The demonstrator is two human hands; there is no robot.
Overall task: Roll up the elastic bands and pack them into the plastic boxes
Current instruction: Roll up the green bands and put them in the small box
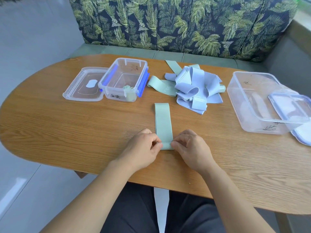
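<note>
A flat green elastic band lies lengthwise on the wooden table in front of me. My left hand pinches its near left corner and my right hand pinches its near right corner. A pile of loose lilac and green bands sits behind it. The small clear box with blue clips at the back left holds one rolled green band. A larger clear box stands on the right.
The small box's lid lies flat to its left. The large box's lid leans on its right rim. A leaf-patterned bench back runs behind the table. My legs are under the near table edge.
</note>
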